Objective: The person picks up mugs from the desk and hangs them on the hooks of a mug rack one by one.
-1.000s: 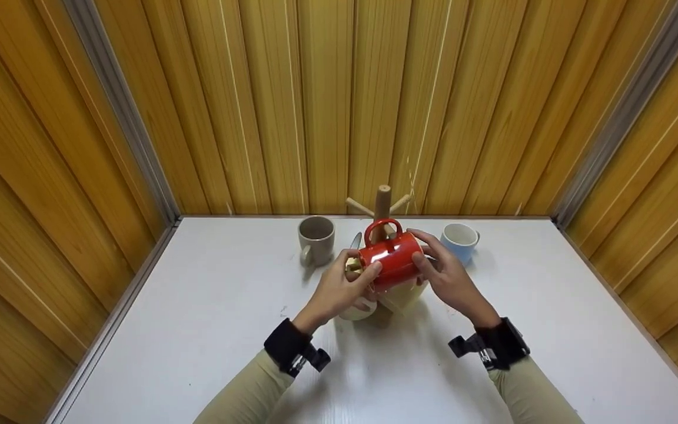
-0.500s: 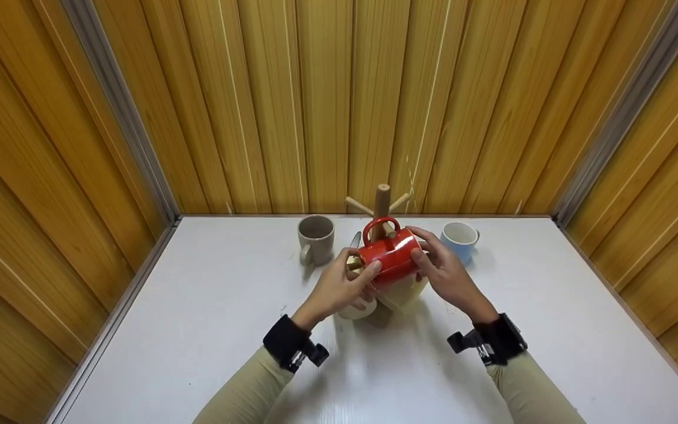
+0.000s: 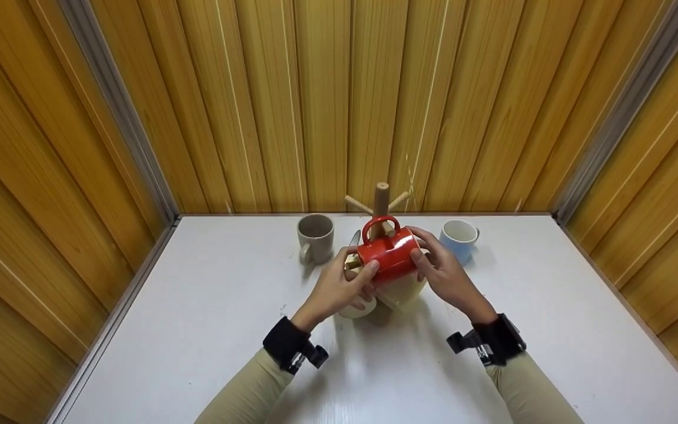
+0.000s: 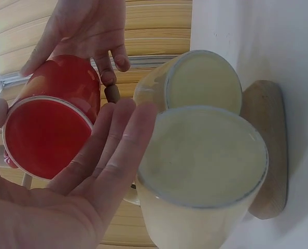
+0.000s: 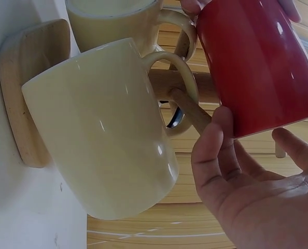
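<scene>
A glossy red mug [image 3: 395,256] lies on its side in the air, handle up, between both hands in front of a wooden mug tree [image 3: 381,203]. My left hand [image 3: 334,285] grips its left end, thumb on the near side. At the other end, my right hand [image 3: 452,282] pinches the mug between thumb and fingers. One peg of the tree shows within the red handle's loop in the head view. Below the red mug, two cream mugs hang on the tree: one cream mug [image 5: 102,135] has a peg through its handle, the other cream mug [image 4: 203,85] is beside it.
A grey-brown mug [image 3: 316,241] stands upright to the left of the tree, and a light blue mug [image 3: 459,242] to the right. All stand on a white table [image 3: 227,318]. Wood-panelled walls [image 3: 321,106] enclose its back and sides.
</scene>
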{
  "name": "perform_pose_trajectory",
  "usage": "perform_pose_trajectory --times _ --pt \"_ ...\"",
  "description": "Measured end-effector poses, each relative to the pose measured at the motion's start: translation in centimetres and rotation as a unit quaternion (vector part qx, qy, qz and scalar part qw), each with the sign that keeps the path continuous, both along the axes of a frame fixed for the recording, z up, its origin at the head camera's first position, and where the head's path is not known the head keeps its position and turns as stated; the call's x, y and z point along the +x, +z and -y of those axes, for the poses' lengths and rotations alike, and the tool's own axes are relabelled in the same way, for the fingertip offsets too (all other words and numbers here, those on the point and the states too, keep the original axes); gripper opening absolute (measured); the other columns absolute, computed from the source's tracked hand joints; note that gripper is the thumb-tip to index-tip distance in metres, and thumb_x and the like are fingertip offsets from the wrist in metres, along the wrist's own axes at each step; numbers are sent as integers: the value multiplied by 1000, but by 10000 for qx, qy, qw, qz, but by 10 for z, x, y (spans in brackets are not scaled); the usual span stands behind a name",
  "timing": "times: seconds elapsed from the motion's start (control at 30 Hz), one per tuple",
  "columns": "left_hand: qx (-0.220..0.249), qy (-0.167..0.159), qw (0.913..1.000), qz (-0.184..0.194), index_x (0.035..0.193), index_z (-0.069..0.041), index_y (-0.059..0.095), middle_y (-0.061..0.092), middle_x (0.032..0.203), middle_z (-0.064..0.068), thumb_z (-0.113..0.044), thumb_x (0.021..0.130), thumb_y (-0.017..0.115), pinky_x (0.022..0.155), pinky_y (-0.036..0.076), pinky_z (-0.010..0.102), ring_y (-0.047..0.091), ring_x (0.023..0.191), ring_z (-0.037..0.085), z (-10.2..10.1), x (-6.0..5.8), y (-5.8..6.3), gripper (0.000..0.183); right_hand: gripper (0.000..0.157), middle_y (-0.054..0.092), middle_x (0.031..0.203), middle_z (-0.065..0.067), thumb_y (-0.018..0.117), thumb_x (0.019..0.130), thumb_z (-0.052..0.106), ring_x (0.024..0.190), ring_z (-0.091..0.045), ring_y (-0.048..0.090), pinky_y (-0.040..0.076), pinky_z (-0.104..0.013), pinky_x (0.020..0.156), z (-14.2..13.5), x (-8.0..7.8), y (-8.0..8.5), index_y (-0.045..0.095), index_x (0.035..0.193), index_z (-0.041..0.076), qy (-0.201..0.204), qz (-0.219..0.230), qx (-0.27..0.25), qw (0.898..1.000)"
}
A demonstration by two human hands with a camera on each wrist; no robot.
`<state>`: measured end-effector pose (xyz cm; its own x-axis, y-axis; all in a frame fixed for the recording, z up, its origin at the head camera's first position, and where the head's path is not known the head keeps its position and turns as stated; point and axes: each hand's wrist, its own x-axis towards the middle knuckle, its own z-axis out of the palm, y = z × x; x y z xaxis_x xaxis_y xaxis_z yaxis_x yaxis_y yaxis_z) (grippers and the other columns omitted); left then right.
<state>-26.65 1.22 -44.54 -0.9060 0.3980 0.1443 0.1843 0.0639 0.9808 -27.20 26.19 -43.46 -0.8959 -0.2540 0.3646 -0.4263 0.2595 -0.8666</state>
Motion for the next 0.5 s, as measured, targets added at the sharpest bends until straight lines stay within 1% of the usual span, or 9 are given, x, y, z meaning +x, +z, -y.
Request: perform_pose_trajectory --times 0.17,0.27,0.4,0.47,0.5 --pt "16 -29 10000 -38 143 -11 45 73 86 27 -40 100 67 61 63 46 73 76 46 1 0 -1 56 48 59 141 -15 56 107 17 82 -31 65 56 -37 66 1 1 1 46 154 19 47 32 15 10000" --pt "-55 18 9999 -109 145 -12 45 73 84 25 -41 100 67 59 63 44 73 71 43 2 2 0 58 49 59 140 -16 56 107 16 85 -30 66 57 -37 67 0 2 0 45 155 19 92 13 46 9999" --pt "-368 332 9981 -367 149 -13 43 74 81 19 -46 97 70 53 60 37 70 59 30 6 5 4 68 50 61 139 -16 55 107 13 87 -30 67 58 -37 67 -1 2 -3 43 156 18 127 2 54 9999" --pt "-588 572 9945 -650 151 -11 42 73 78 16 -50 95 71 49 57 32 66 54 23 7 7 7 74 51 61 138 -16 55 107 13 86 -30 67 57 -37 66 -2 3 -5 43 156 18 107 17 37 9999" --pt "-697 722 9913 -856 151 -10 43 72 76 14 -51 94 71 48 55 29 65 54 20 7 7 8 76 51 61 137 -16 55 107 13 86 -31 67 57 -37 66 -2 3 -6 43 156 18 94 26 29 9999"
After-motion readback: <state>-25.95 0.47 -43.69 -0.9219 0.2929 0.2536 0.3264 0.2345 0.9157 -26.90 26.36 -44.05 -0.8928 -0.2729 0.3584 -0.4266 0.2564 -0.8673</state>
